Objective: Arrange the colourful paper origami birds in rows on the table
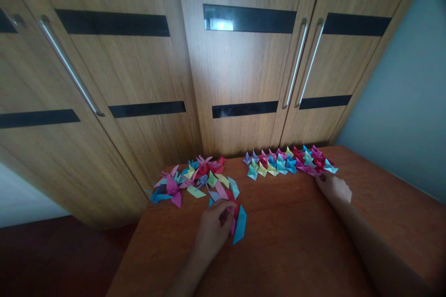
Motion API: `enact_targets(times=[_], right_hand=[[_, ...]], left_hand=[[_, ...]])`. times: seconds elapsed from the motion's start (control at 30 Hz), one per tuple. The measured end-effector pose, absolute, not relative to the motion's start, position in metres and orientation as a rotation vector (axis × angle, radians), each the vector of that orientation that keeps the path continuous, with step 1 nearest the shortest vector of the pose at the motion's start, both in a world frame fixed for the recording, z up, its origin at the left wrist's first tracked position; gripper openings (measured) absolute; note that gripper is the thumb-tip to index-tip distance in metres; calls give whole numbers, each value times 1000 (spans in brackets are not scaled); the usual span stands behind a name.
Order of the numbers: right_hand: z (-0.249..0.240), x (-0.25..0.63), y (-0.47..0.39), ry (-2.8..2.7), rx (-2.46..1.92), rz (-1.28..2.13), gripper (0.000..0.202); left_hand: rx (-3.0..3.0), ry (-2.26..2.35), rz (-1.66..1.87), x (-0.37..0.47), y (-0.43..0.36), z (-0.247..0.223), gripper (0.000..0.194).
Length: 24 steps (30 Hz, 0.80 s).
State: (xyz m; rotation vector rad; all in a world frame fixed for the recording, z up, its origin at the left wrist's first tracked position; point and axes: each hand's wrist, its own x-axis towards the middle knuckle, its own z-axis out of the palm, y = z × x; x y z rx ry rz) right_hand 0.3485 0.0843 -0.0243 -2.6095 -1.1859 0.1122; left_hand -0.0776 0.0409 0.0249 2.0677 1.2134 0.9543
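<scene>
My left hand (216, 223) is closed over folded paper pieces at the near end of a loose pile; what its curled fingers pinch is too small to name. Beside it lies a blue folded paper (240, 225), with pink and red pieces partly under the fingers. My right hand (332, 187) reaches the near right edge of several rows of folded paper stars (281, 165), its fingertips closed at a magenta paper star (313, 171). The loose pile holds a magenta paper (173, 187) and a pale green paper (196, 191), among other colours.
The brown table (278, 232) stands against a wooden wardrobe (240, 65) with long metal handles (296, 65). Its left edge drops off to a dark floor (62, 255). A pale blue wall (404, 102) rises at the right.
</scene>
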Motion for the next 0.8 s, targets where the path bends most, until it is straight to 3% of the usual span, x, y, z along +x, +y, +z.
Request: enact_targets(times=[0.8], right_hand=[[-31, 352, 88, -1203, -2601, 114, 53]], left_hand=[[2061, 1205, 914, -76, 40, 22, 20]])
